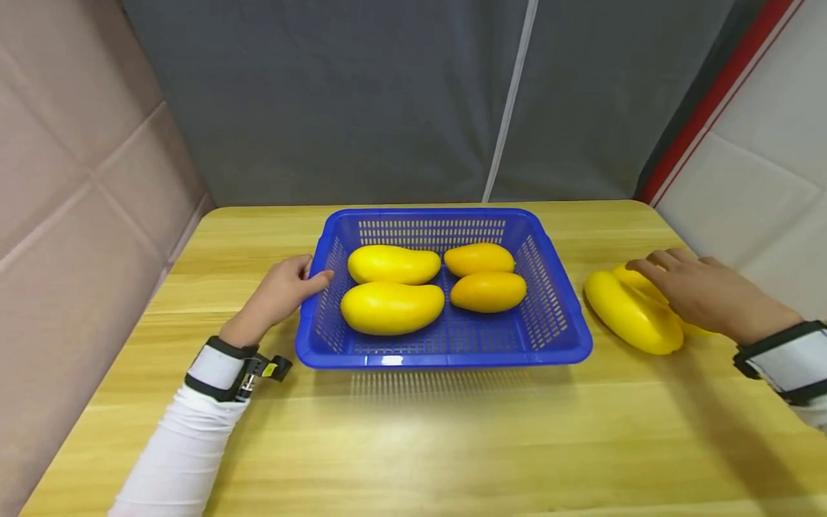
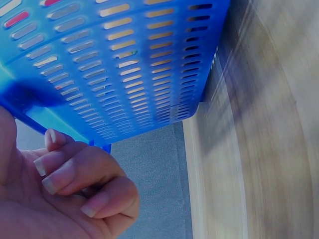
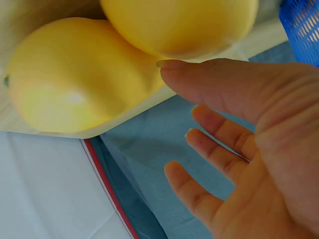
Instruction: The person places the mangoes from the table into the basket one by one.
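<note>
A blue plastic basket (image 1: 446, 360) with slotted walls stands mid-table. Two large yellow mangoes (image 1: 391, 309) lie in its left half, two smaller orange-yellow mangoes (image 1: 488, 292) in its right. My left hand (image 1: 281, 294) holds the basket's left rim, thumb over the edge; the left wrist view shows its other fingers (image 2: 94, 174) curled beneath the rim. Right of the basket, my right hand (image 1: 704, 291) is over more yellow mangoes (image 1: 633, 312), partly covering them. In the right wrist view its fingers are spread beside two mangoes (image 3: 75, 79), the thumb close to them; contact is unclear.
The wooden table (image 1: 452, 452) extends in front of the basket. A grey curtain (image 1: 336, 100) hangs behind it. Pale padded panels (image 1: 77, 215) border the left side, and a white panel (image 1: 762, 172) with a red edge borders the right.
</note>
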### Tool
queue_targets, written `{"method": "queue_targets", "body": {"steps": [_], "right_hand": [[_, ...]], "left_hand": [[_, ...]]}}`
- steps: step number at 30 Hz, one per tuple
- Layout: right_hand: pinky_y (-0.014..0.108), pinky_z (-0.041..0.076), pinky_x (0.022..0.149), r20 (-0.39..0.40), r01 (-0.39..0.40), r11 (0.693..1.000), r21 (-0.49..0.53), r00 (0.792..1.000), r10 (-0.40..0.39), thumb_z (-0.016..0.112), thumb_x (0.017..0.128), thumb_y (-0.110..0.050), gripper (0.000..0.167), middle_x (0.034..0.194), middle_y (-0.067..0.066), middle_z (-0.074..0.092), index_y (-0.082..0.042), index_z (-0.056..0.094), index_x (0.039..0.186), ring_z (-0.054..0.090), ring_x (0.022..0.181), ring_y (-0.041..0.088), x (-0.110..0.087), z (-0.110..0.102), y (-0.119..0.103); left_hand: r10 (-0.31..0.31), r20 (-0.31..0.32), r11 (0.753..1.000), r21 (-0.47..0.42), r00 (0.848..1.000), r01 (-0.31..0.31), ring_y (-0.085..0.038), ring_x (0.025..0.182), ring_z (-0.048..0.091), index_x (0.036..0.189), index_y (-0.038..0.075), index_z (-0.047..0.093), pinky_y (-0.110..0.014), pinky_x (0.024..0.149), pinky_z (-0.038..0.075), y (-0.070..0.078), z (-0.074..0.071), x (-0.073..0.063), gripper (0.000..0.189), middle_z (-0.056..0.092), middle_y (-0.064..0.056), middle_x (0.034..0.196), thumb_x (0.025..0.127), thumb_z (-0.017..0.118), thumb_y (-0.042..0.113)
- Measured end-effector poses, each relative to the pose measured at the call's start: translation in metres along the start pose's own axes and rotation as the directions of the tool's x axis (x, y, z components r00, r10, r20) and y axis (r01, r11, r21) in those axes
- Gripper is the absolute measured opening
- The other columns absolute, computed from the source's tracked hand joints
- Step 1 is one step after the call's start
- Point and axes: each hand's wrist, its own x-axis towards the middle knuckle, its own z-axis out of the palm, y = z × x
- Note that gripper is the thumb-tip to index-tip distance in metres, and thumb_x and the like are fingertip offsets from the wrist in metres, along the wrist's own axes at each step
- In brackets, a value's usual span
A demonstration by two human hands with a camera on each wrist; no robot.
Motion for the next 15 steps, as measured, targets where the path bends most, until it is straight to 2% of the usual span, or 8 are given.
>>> {"method": "queue_targets", "body": {"steps": [4, 7, 11, 15], "right_hand": [[0.062, 0.044, 0.073, -0.050, 0.032, 0.997, -0.064, 0.998, -0.035, 0.065, 0.078, 0.013, 0.055, 0.111, 0.022, 0.053, -0.004, 0.048, 0.128, 0.045, 0.108, 0.043, -0.006, 0.007, 0.000], [0.061, 0.045, 0.069, -0.118, 0.074, 0.992, -0.104, 0.989, -0.087, 0.068, 0.071, 0.018, 0.065, 0.108, 0.023, 0.050, -0.006, 0.047, 0.128, 0.044, 0.105, 0.045, -0.009, 0.013, 0.001], [0.061, 0.044, 0.073, -0.160, 0.136, 0.983, -0.121, 0.975, -0.154, 0.068, 0.069, 0.020, 0.071, 0.113, 0.025, 0.048, -0.010, 0.047, 0.130, 0.042, 0.108, 0.046, -0.009, 0.019, 0.002], [0.062, 0.042, 0.080, -0.166, 0.210, 0.972, -0.104, 0.960, -0.225, 0.068, 0.065, 0.024, 0.076, 0.122, 0.023, 0.046, -0.014, 0.049, 0.129, 0.041, 0.114, 0.043, -0.008, 0.021, 0.001]], "left_hand": [[-0.003, -0.004, 1.000, 0.008, 1.000, 0.003, -0.021, 0.062, 0.050, 0.080, 0.005, 0.045, -0.027, 0.053, 0.036, 0.001, -0.001, 0.000, 0.038, 0.044, -0.004, 0.066, 0.093, 0.059, 0.038], [-0.003, -0.005, 1.000, 0.016, 1.000, 0.003, -0.021, 0.062, 0.050, 0.080, 0.005, 0.046, -0.027, 0.053, 0.036, 0.000, -0.001, 0.000, 0.038, 0.044, -0.004, 0.066, 0.093, 0.059, 0.038], [-0.001, -0.003, 1.000, 0.017, 1.000, 0.001, -0.021, 0.062, 0.050, 0.080, 0.005, 0.046, -0.028, 0.053, 0.036, 0.000, 0.000, 0.001, 0.038, 0.045, -0.004, 0.066, 0.093, 0.058, 0.038], [-0.001, 0.000, 1.000, 0.014, 1.000, 0.001, -0.021, 0.062, 0.050, 0.080, 0.005, 0.046, -0.028, 0.053, 0.036, 0.001, 0.000, 0.001, 0.038, 0.045, -0.004, 0.067, 0.094, 0.058, 0.038]]}}
